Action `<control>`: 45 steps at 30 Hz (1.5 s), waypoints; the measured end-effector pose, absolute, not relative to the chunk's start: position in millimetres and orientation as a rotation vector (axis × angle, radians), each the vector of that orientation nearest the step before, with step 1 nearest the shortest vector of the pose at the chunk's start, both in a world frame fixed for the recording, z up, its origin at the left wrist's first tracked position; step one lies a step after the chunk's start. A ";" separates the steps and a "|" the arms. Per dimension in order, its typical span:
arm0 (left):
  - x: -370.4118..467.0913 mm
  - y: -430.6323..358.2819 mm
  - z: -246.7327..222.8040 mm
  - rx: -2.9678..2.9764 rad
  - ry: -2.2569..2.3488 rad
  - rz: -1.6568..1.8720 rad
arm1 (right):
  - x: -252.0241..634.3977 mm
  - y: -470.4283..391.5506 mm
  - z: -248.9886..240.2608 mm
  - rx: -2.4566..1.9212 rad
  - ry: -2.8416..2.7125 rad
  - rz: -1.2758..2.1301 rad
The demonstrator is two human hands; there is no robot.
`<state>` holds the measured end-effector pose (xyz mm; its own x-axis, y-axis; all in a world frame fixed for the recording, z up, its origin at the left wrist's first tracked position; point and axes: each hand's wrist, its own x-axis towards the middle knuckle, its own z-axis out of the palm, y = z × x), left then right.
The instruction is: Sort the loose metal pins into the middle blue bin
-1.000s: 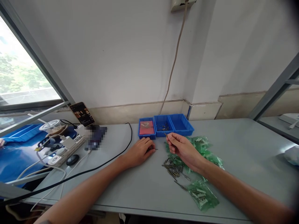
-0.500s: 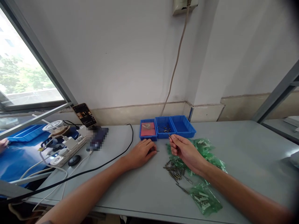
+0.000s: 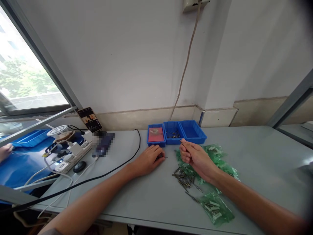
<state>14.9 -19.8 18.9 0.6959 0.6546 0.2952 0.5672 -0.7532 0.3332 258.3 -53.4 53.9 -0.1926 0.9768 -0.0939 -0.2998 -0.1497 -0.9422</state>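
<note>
My left hand (image 3: 151,160) rests on the table just in front of the blue bins, its fingers curled. A thin metal pin (image 3: 166,158) pokes out past its fingertips; the rest is hidden. Raised slightly before the middle bin, my right hand (image 3: 194,156) pinches a small slender metal pin (image 3: 181,142) between thumb and forefinger. Beneath and beside that hand lie green plastic bags (image 3: 221,166). A loose pile of metal pins (image 3: 183,179) is on the table nearer to me. One more green bag (image 3: 217,209) holds pins with white pieces.
A bin with a pink sheet (image 3: 156,135), a bin holding some pins (image 3: 173,133) and another blue bin (image 3: 193,131) stand by the wall. To the left are a propped phone (image 3: 89,119), a power strip (image 3: 65,164) and a black cable (image 3: 105,175). Another person's hand (image 3: 5,151) shows far left.
My right hand with its pin has shifted very slightly right. My left hand holds its place. The whole view has moved a little, and the other person's hand shows more.
</note>
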 end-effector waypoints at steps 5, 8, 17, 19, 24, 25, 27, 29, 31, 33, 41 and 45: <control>14.8 -20.5 19.9 2.680 0.984 0.595 | 258.6 -51.8 51.7 -0.951 -1.013 1.508; 14.8 -20.7 20.0 2.685 0.980 0.601 | 260.2 -52.5 52.0 -0.942 -1.042 1.474; 15.1 -21.2 22.6 2.695 0.992 0.568 | 259.7 -54.5 54.3 -0.958 -1.190 1.427; 15.2 -21.4 23.0 2.692 0.993 0.568 | 259.4 -53.5 52.9 -0.961 -1.196 1.424; 14.9 -20.5 21.0 2.704 0.992 0.573 | 260.4 -49.5 48.2 -0.920 -1.168 1.470; 14.8 -20.3 20.4 2.705 0.992 0.576 | 260.8 -48.7 47.4 -0.913 -1.157 1.477; 14.6 -19.9 19.7 2.705 0.994 0.580 | 261.8 -47.4 46.3 -0.910 -1.137 1.483; 14.6 -20.0 19.7 2.703 0.996 0.577 | 262.6 -47.0 46.3 -0.920 -1.120 1.478; 14.7 -20.3 20.4 2.702 0.994 0.574 | 263.0 -47.2 47.1 -0.931 -1.113 1.471; 14.9 -20.8 21.4 2.701 0.990 0.573 | 262.9 -47.6 47.9 -0.937 -1.111 1.475; 15.1 -21.1 21.9 2.696 1.000 0.563 | 262.6 -45.9 43.5 -0.919 -1.156 1.488; 15.0 -20.3 20.3 2.697 1.000 0.574 | 262.2 -47.7 47.5 -0.950 -1.152 1.456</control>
